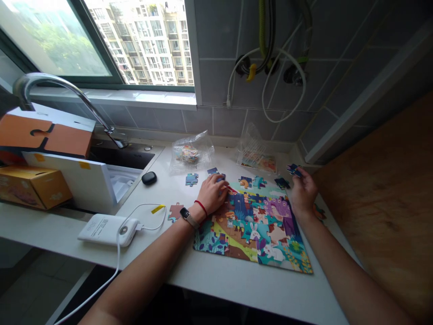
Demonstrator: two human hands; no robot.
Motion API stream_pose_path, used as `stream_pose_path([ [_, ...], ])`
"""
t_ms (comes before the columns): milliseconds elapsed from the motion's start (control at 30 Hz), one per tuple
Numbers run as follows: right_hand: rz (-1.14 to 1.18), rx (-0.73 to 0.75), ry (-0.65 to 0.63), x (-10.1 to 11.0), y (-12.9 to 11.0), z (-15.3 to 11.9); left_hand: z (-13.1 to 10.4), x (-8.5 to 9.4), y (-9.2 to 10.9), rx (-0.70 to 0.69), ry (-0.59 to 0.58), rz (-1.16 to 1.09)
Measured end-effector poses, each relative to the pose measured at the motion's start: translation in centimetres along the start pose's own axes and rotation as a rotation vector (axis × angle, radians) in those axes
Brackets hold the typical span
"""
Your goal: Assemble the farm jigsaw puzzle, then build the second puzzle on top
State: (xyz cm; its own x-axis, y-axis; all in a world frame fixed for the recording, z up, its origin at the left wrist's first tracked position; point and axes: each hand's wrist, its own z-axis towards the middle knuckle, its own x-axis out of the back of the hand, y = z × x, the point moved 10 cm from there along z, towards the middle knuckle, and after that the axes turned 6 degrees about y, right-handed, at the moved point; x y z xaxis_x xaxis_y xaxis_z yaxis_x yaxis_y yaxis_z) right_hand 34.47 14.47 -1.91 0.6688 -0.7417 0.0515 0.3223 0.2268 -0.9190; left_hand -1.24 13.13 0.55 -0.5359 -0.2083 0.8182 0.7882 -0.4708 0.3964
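My right hand [304, 192] is raised beyond the puzzle's right edge, thumb and fingers pinching a dark blue puzzle piece [294, 170]. My left hand [214, 194] lies over the upper left corner of the partly assembled jigsaw puzzle [243, 250], fingers stretched toward the far side and covering part of it. Just past those fingertips are blue puzzle pieces [213, 171], partly hidden. Along the far edge lie an orange-and-navy piece [245, 182], a teal piece [260, 182] and a dark piece [282, 183]. Left of my hand are a blue piece [191, 179] and a brownish piece [176, 211].
A clear bag of pieces [189, 153] and another plastic bag [252, 151] stand near the wall. A white power bank [108, 230] with a cable, a black oval case [149, 178], and boxes [37, 187] by the sink occupy the left. A wooden panel [382, 194] borders the right.
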Motion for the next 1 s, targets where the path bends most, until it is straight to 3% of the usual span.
stream_pose_path([
  [167, 0.037, -0.086, 0.035, 0.5, -0.5, -0.7, 0.1, 0.2, -2.0, 0.096, 0.005, 0.077],
  [367, -0.005, 0.001, 0.008, 0.3, -2.3, -1.6, 0.4, 0.6, -3.8, 0.162, 0.013, 0.099],
  [533, 0.055, -0.085, 0.060, 1.1, -1.5, -0.7, 0.5, 0.7, -4.5, 0.198, 0.025, 0.077],
  [767, 0.081, -0.100, 0.098, 2.2, -2.2, 0.0, 0.6, 1.0, -5.3, 0.248, 0.042, 0.052],
  [1000, -0.038, -0.055, 0.194, 6.6, -2.2, 0.4, 0.8, 1.2, -5.8, 0.276, 0.042, 0.030],
])
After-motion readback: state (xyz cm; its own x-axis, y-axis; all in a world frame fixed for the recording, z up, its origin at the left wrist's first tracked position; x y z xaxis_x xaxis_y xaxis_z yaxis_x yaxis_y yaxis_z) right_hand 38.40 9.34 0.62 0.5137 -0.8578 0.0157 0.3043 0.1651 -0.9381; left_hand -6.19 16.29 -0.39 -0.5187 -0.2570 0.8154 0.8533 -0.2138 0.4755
